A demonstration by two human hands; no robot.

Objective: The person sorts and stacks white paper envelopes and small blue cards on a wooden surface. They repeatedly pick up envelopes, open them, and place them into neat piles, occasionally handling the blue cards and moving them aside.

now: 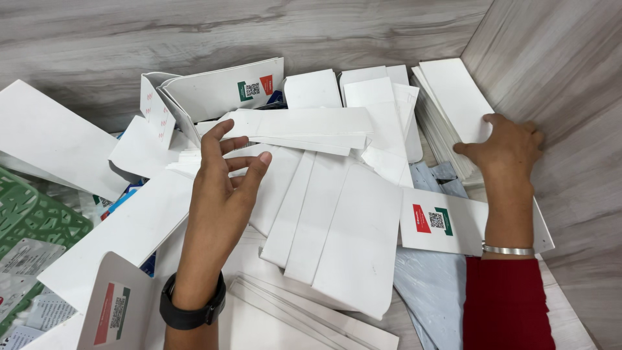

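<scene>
Head view: the right hand (508, 144), fingers curled, grips the neat stack of white flat cardboard sleeves (453, 104) at upper right, long axis running toward upper left, while the left hand (223, 175) hovers spread over loose white sleeves (324, 214) at centre.

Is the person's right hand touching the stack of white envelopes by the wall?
Touching. The head view shows the right hand lying on the stack of white envelopes, its fingertips pressed onto the top sheet with no gap.
</scene>
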